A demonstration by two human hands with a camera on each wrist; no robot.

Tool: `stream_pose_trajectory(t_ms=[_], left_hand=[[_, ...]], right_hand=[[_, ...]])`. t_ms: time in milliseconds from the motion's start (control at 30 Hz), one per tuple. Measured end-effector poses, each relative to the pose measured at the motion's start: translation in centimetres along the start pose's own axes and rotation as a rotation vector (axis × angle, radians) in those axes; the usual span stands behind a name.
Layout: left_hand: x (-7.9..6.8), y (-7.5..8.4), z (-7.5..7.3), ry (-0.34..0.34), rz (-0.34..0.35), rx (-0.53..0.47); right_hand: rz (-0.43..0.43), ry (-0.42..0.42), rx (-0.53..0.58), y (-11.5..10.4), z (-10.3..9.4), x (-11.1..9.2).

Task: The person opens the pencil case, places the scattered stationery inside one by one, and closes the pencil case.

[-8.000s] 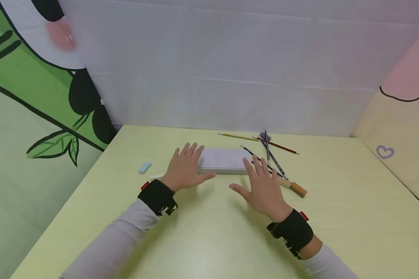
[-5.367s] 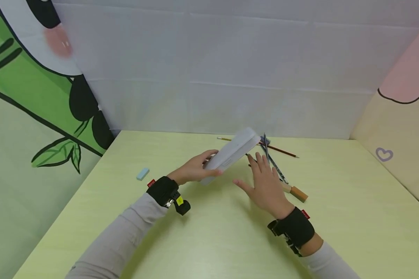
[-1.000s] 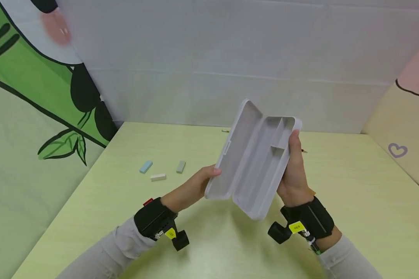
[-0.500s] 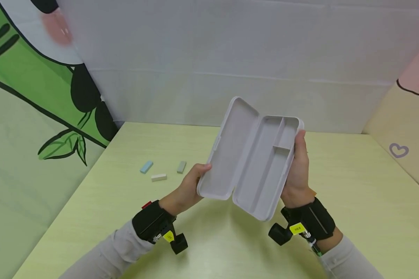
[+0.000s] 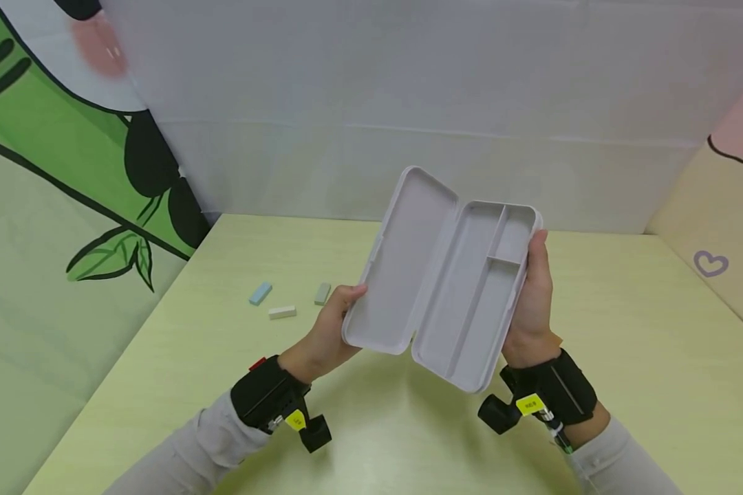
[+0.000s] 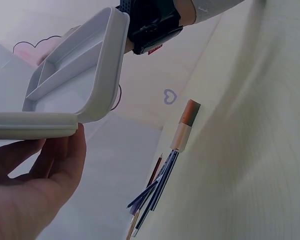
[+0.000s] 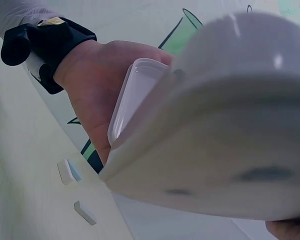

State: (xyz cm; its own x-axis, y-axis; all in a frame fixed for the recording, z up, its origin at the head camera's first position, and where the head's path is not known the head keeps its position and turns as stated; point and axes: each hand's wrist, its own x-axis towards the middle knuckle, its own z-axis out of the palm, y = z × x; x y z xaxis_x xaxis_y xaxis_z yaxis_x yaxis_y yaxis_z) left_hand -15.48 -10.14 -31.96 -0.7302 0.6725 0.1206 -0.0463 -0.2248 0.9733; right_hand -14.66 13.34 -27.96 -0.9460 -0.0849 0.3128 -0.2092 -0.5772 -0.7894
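A white pencil case (image 5: pixel 470 295), its lid (image 5: pixel 402 268) folded back to the left, is held tilted above the table. Dividers split its bare inside into compartments. My left hand (image 5: pixel 325 337) grips the lid's lower left edge, thumb on the rim and fingers behind; the left wrist view shows the fingers curled under it. My right hand (image 5: pixel 529 309) holds the body's right side, thumb along the edge. Its fingers behind the case are hidden in the head view. In the right wrist view the case's blurred underside (image 7: pixel 215 150) covers most of that hand.
Blue (image 5: pixel 261 293), white (image 5: pixel 282 313) and grey-green (image 5: pixel 322 293) erasers lie left on the pale table (image 5: pixel 371 440). Behind the case, seen in the left wrist view, are several pencils (image 6: pixel 157 185) and a wooden piece with an orange-brown end (image 6: pixel 190 112).
The case lay shut on the table, then was lifted by my left hand and opened with both hands. Over the last second the lid has swung wider, my left hand moving left.
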Motion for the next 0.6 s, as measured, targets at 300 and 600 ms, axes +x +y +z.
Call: stream_pose_trajectory(t_ms=[300, 600], left_hand=[[-0.14, 0.66, -0.23, 0.002, -0.007, -0.02], [-0.35, 0.82, -0.68, 0.009, -0.012, -0.021]], right_hand=[[-0.021, -0.039, 0.075, -0.11, -0.04, -0.1], [0.028, -0.111, 0.206, -0.3, -0.14, -0.3]])
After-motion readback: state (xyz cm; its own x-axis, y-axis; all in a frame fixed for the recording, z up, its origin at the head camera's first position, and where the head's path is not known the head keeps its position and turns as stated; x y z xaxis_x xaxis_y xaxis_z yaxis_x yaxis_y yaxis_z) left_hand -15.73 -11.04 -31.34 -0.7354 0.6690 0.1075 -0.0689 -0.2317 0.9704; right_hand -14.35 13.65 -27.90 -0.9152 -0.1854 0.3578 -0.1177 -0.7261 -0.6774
